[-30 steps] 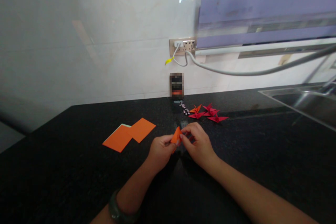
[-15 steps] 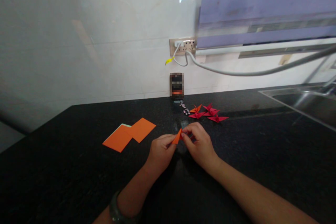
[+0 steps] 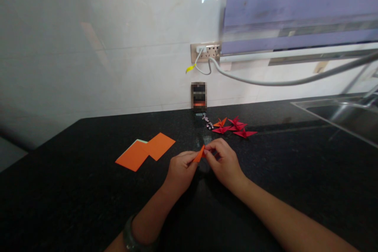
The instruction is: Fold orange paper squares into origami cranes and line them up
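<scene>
A small folded piece of orange origami paper (image 3: 199,154) is held up between my two hands above the dark countertop. My left hand (image 3: 182,169) pinches its left side between thumb and fingers. On the other side, my right hand (image 3: 223,161) is closed on the paper's right edge, thumb against fingertips. The fingers partly hide the paper, so its exact shape cannot be made out. Beyond my right hand lie several red paper cranes (image 3: 244,133) and one orange paper crane (image 3: 220,123). Flat orange paper squares (image 3: 161,146) lie overlapping to the left of my hands.
Against the white wall stands a phone-like object (image 3: 199,96) with a blurred front, a beaded strap (image 3: 208,123) in front of it. A sink (image 3: 339,114) is set into the countertop (image 3: 73,189) at right. A grey cable (image 3: 254,82) runs from the wall socket (image 3: 212,50).
Almost nothing differs. Both hands keep their grip on the folded orange paper, with only a very slight shift at the fingertips.
</scene>
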A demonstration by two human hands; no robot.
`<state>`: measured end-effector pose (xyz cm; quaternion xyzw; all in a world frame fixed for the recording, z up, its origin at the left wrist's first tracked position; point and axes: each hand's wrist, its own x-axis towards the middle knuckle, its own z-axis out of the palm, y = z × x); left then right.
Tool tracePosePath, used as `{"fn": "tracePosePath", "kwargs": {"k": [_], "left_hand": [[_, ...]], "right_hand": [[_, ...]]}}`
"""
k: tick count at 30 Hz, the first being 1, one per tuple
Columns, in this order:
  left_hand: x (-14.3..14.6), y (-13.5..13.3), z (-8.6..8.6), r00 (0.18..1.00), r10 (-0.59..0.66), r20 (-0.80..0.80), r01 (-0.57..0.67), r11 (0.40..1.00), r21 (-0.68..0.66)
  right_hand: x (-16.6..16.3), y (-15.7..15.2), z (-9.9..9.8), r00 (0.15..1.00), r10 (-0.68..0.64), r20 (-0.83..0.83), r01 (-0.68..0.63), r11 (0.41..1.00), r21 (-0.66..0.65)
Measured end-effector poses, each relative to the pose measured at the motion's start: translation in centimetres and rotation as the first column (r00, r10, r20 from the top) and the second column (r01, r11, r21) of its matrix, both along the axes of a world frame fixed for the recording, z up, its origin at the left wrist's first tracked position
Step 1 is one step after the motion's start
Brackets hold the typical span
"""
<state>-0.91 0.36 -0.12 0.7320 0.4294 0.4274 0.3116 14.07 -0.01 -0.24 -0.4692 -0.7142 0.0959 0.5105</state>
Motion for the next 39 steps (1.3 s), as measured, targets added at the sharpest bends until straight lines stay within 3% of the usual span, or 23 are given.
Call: {"fn": "tracePosePath", "kwargs": {"k": [5,8,10,12,14,18,25,32,39], "left_hand": [[0.06,0.02,-0.03,0.999,0.011,0.049,-0.009,1.0,-0.028],[0.3,-0.07,0.07,0.992,0.034,0.118,-0.016,0.988,-0.152],[0.5,-0.1,0.15,0.975,0.05,0.217,0.024,0.945,-0.327],[0.62,-0.07,0.18,0.93,0.091,0.355,0.103,0.865,-0.49],[0.64,0.01,0.14,0.874,0.142,0.465,0.169,0.809,-0.563],[0.55,0.1,0.04,0.844,0.153,0.514,0.189,0.812,-0.553],[0.57,-0.12,0.22,0.878,0.02,0.478,0.23,0.857,-0.46],[0.33,-0.11,-0.48,0.792,-0.01,0.61,0.407,0.754,-0.515],[0.47,-0.24,-0.04,0.831,-0.031,0.555,0.378,0.764,-0.523]], "right_hand": [[0.06,0.02,-0.01,0.999,0.023,0.035,-0.023,1.0,0.002],[0.09,-0.06,0.12,0.998,0.038,0.041,-0.038,0.999,-0.004],[0.12,-0.15,0.22,0.997,0.065,0.037,-0.065,0.998,0.01],[0.18,-0.24,0.29,0.995,0.095,0.034,-0.097,0.994,0.044],[0.26,-0.32,0.32,0.993,0.113,0.039,-0.116,0.991,0.074],[0.3,-0.44,0.36,0.991,0.131,0.029,-0.133,0.988,0.081],[0.02,-0.19,0.26,0.981,0.171,-0.088,-0.174,0.984,-0.026],[0.14,0.36,-0.09,0.959,0.175,-0.225,-0.204,0.972,-0.116],[0.05,0.42,-0.15,0.957,0.187,-0.222,-0.218,0.968,-0.127]]}}
